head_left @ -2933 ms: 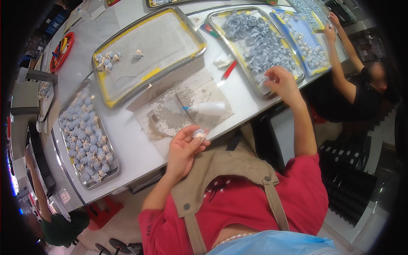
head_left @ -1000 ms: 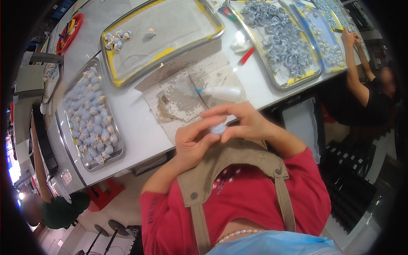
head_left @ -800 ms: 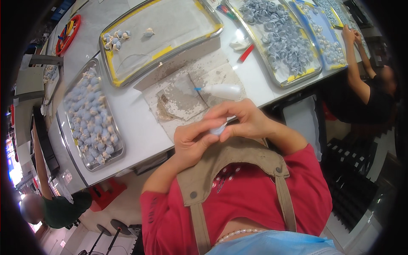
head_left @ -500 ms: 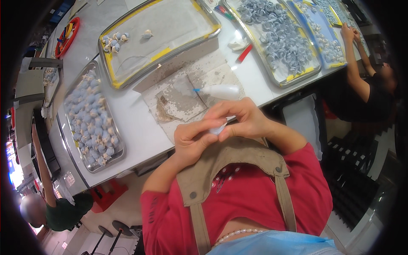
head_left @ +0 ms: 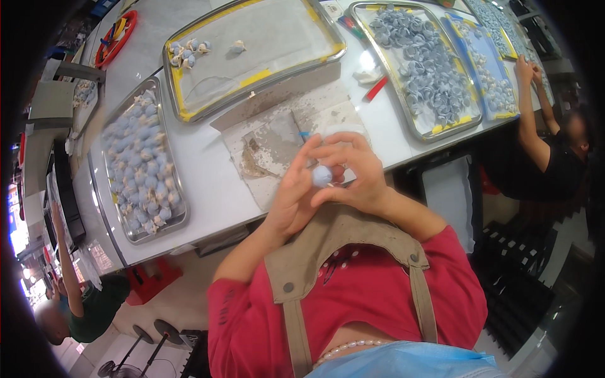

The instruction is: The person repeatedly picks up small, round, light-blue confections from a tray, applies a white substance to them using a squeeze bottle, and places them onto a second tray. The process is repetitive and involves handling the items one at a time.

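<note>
Between my two hands is a small pale blue ball-shaped piece (head_left: 322,176), with a bit of white at its lower right edge. My left hand (head_left: 291,192) supports its left side, fingers fairly straight and pointing away from me. From the right, my right hand (head_left: 360,176) curves around it, with thumb and fingers arched about the piece. Just beyond my fingers, a blue nozzle tip (head_left: 304,133) shows; my hands hide what is below it. Under and past my hands lies a stained cardboard sheet (head_left: 271,143) with a raised back flap.
At left, a metal tray (head_left: 183,217) is full of similar blue pieces. A paper-lined tray (head_left: 271,44) ahead holds several. Right are a tray of blue petal-like cups (head_left: 435,69), a blue tray (head_left: 466,44) and a red-handled tool (head_left: 377,88). Co-workers sit at both sides.
My hands have loosened from a close pinch, and the ball-shaped piece now shows between them. My right fingers have lifted and spread. The table view has shifted slightly to the right.
</note>
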Demonstrator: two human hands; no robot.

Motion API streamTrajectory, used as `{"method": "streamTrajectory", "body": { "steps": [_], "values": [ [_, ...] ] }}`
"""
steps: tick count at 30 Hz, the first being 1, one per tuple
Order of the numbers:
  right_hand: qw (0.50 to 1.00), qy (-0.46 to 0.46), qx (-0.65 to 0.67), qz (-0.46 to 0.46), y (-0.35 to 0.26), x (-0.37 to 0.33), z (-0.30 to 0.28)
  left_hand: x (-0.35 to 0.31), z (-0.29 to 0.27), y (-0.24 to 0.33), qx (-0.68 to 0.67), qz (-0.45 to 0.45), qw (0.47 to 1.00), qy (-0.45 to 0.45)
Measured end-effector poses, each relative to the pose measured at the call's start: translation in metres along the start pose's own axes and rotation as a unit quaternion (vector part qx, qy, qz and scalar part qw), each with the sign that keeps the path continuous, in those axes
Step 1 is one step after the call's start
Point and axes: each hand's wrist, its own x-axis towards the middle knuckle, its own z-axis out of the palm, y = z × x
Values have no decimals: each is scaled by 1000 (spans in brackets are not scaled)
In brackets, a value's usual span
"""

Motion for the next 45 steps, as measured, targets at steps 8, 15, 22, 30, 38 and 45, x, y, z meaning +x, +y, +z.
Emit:
{"method": "streamTrajectory", "body": {
  "steps": [8,15,22,30,38,45],
  "values": [
    [994,14,-85,-62,1,0,0,-1,-7,-3,-28,-20,999,-41],
    [995,9,-78,-55,2,10,-1,-24,-10,24,-4,41,999,-12],
    [994,81,-67,-12,27,10,-15,-116,-79,138,500,534,474,490],
    [991,91,-93,11,28,15,-13,-171,-120,211,684,307,186,635],
    [983,88,-151,49,41,21,-20,54,-35,208,798,354,452,186],
    [982,67,-151,95,47,12,-23,182,-41,197,897,138,345,240]
  ]
}}
